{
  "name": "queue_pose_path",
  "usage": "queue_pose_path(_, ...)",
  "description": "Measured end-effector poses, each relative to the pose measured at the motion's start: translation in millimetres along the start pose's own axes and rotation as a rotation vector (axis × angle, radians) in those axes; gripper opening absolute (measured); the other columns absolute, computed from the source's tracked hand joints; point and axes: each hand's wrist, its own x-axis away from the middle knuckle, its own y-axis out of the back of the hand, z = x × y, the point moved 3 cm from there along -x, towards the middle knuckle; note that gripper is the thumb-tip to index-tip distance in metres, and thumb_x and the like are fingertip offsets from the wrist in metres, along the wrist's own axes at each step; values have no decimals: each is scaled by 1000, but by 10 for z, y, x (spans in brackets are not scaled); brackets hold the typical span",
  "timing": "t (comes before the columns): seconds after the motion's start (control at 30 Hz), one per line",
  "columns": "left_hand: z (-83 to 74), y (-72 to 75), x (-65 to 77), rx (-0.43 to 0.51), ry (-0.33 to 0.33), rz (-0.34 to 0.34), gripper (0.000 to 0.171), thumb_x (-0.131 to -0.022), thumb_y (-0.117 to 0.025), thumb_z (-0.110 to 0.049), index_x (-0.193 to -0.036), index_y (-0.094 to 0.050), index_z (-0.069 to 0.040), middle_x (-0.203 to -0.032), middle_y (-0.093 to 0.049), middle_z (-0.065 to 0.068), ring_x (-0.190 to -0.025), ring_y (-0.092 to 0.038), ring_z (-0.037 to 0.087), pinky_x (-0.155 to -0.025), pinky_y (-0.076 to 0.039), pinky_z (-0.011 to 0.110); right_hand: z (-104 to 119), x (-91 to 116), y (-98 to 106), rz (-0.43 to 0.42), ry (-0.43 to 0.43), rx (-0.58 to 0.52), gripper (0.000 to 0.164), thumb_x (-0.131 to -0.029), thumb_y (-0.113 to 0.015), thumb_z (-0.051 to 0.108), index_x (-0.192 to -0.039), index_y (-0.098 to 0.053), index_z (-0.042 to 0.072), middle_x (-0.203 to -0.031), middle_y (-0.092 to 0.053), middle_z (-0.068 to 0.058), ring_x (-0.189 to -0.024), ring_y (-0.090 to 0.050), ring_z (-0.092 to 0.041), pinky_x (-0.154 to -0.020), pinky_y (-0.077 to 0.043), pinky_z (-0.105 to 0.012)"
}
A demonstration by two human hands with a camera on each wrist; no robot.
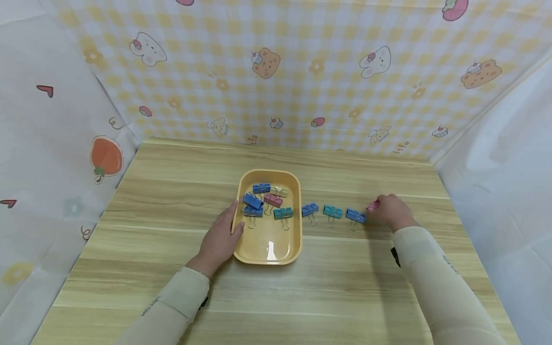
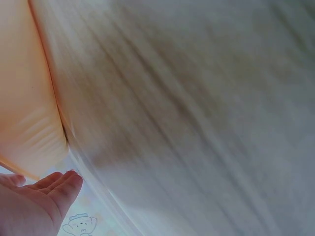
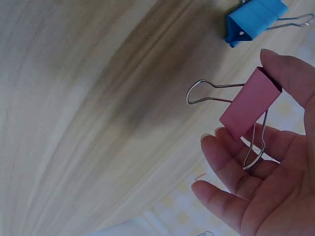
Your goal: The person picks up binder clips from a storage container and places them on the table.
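My right hand (image 1: 393,211) pinches a pink binder clip (image 3: 251,103) between thumb and fingertips, just above the table at the right end of a row. In the right wrist view, both wire handles of that clip stick out from its body. A blue binder clip (image 1: 355,215) lies closest to it, then a teal one (image 1: 332,212) and another blue one (image 1: 310,210) beside the tray. My left hand (image 1: 219,238) holds the left rim of the yellow tray (image 1: 268,261), thumb over the edge and fingers along the outer wall. Several binder clips lie inside, including a red one (image 1: 273,200).
The wood-grain table (image 1: 327,297) carries the tray and the row. A yellow checked cloth (image 1: 297,96) hangs at its back edge. White printed sheets (image 1: 56,158) stand along the left and right sides.
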Motion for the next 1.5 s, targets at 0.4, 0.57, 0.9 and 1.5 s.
queue_pose_path(0.4, -2, 3, -2, 2, 8, 9, 67, -101, -46, -33, -156, -15, -10, -155, -29, 18, -142, -28, 37, -113, -26, 52, -74, -17, -89, 69, -86, 3, 41, -92, -58, 37, -96, -62, -3, -98, -57, -21, -83, -50, -29, -66, -47, -41)
queue_pose_path(0.57, -7, 1, -3, 7, 17, 16, 67, -101, -46, -33, -156, -14, -12, -156, -28, 17, -142, -27, 36, -114, -26, 52, -74, -3, -100, 105, -114, -1, 38, -92, -58, 37, -92, -63, -1, -94, -59, -18, -79, -50, -27, -66, -47, -38)
queue_pose_path(0.9, -3, -8, -7, 4, 19, 18, 68, -101, -46, -33, -156, -13, -13, -157, -27, 16, -143, -26, 35, -114, -26, 52, -163, -40, -180, 124, -123, 3, 39, -93, -57, 39, -88, -64, 1, -88, -61, -16, -73, -51, -25, -64, -47, -38)
queue_pose_path(1.5, -11, -2, -6, 4, 14, 9, 67, -100, -47, -32, -156, -15, -12, -156, -28, 16, -142, -28, 35, -114, -26, 52, -189, -59, -215, 150, -149, 1, 37, -92, -57, 42, -73, -60, 9, -80, -57, -10, -71, -50, -22, -63, -43, -35)
